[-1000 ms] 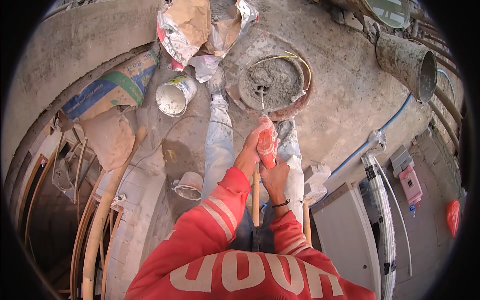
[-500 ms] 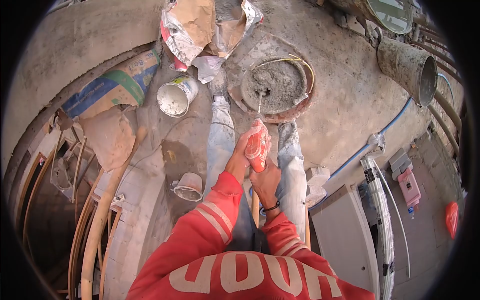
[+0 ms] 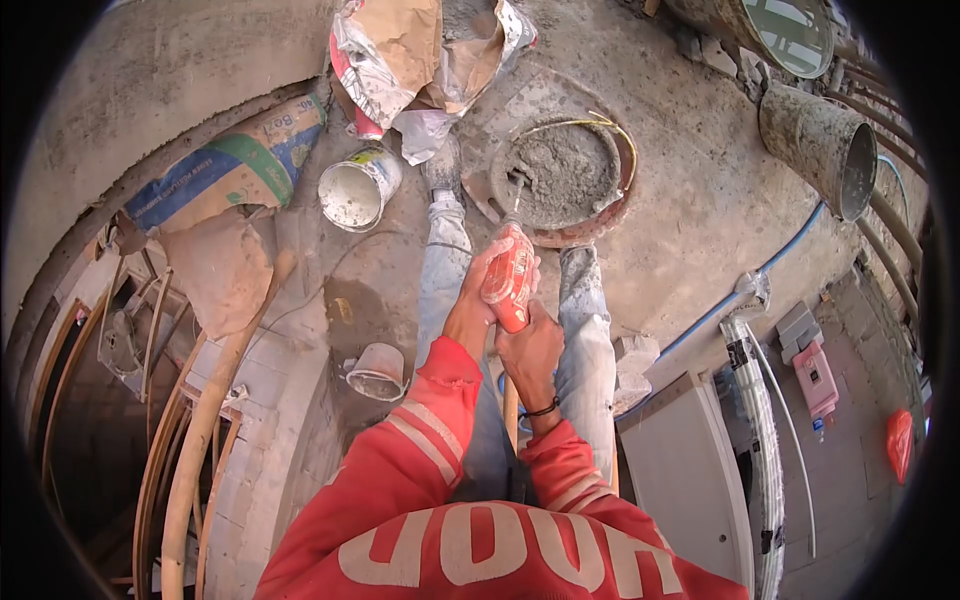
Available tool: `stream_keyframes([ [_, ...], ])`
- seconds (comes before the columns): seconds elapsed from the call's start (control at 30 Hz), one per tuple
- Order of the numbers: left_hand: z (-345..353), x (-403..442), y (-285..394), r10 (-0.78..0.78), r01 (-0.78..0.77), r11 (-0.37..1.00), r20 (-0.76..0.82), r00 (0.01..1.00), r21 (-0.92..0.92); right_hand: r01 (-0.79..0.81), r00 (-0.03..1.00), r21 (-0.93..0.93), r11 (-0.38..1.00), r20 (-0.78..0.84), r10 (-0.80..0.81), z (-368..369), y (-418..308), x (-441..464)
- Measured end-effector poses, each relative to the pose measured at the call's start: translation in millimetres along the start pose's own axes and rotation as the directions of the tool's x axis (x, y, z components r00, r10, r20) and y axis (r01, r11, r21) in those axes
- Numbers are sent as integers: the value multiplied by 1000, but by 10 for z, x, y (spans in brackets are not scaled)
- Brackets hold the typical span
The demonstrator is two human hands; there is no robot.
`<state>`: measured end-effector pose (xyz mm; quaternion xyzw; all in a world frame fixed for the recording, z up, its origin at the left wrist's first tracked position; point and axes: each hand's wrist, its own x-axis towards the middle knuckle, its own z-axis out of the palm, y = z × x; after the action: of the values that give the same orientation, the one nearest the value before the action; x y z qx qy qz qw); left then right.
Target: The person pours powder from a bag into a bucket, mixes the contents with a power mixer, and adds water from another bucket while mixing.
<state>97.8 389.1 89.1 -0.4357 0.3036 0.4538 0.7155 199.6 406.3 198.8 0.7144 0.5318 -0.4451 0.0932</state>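
Observation:
My left hand (image 3: 476, 295) is closed around the front body of a red power drill (image 3: 509, 278) dusted with grey. Lower down, my right hand (image 3: 530, 355) grips the drill's rear end. A thin metal mixing shaft (image 3: 516, 203) runs from the drill into a round bucket (image 3: 492, 178) between my feet. Thick grey mortar (image 3: 572, 182) fills it, with a hollow where the shaft enters at the left side. The tip of the shaft is partly sunk in the mortar. A yellowish strip (image 3: 612, 122) lies along the bucket's far rim.
A white pail (image 3: 352, 195) lies tipped left of my foot, near torn paper sacks (image 3: 400, 60) and a cement bag (image 3: 230, 165). A smaller bucket (image 3: 377, 372) is nearer. Right stand a metal drum (image 3: 815, 145) and a blue hose (image 3: 700, 316). A wooden pole (image 3: 215, 420) leans left.
The drill has tilted, and its shaft has shifted toward the left side of the bucket. The hollow in the mortar has moved with it. Both hands keep their grip.

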Motion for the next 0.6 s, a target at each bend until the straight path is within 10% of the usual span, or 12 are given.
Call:
stream_keyframes([
  [0.6,250,232,-216,65,-46,994,-183,981,101,-24,1000,62,998,21,23,-179,262,175],
])
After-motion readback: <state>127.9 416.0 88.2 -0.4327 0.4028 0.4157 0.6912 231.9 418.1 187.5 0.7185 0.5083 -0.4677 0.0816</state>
